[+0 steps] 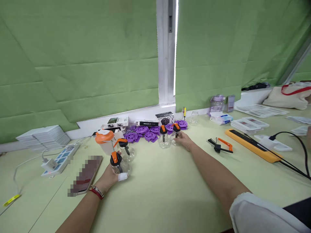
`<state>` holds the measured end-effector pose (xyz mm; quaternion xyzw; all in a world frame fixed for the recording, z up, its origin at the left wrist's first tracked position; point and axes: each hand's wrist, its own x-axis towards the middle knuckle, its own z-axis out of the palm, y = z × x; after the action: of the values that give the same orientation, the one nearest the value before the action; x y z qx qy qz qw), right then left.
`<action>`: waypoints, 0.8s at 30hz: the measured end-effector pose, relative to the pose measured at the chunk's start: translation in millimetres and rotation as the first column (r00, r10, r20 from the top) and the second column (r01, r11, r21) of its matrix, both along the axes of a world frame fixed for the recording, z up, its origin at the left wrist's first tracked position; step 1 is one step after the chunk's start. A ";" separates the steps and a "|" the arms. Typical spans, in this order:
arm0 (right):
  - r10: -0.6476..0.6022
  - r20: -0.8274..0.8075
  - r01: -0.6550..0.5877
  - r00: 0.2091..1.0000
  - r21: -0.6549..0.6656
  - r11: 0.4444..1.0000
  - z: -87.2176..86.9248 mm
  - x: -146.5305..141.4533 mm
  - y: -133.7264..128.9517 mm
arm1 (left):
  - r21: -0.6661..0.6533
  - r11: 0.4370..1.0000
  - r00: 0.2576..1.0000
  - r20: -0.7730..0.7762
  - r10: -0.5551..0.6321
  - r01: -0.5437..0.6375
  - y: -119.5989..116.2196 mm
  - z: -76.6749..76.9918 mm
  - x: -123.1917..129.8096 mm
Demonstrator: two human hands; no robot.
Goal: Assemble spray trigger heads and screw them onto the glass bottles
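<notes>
My left hand [109,178] is wrapped round a small glass jar [125,167] with a black-and-orange top; a white wrapping covers its thumb. Just behind it stands a similar glass jar [131,154], close to the hidden fingers. My right hand [185,141] is closed on the side of another glass jar [174,140] standing on the table. To its left is one more such jar [164,142], upright, apart from my fingers. Thin rods stick up from the tops. Purple round plastic parts [142,130] lie in a heap behind the jars.
An orange-lidded cup [105,137] stands behind my left hand, with a phone [86,176] and a power strip [62,160] to the left. Right of my right arm lie a black-and-orange clamp-like tool [218,148] and an orange power strip [252,145]. A bare glass jar [194,119] stands near the wall.
</notes>
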<state>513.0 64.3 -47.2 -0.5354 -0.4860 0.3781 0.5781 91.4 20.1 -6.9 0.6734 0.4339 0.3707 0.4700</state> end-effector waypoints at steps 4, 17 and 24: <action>0.119 -0.062 -0.120 0.991 -0.013 0.993 6.9 -4.7 4.3 | -0.039 0.998 0.999 0.027 -0.041 0.042 10.9 0.7 18.3; 0.303 -0.103 -0.298 0.948 0.060 0.953 6.6 -26.9 2.1 | -0.032 0.979 0.977 0.065 -0.201 0.203 54.5 1.3 50.7; 0.165 0.045 -0.166 0.985 0.032 0.986 -5.9 -37.6 0.8 | -0.008 0.987 0.975 0.153 0.159 -0.159 62.3 -12.5 31.0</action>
<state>475.4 65.1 -53.1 -0.4905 -0.5476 0.4046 0.5439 122.4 82.4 -19.5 0.6072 0.4481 0.4587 0.4692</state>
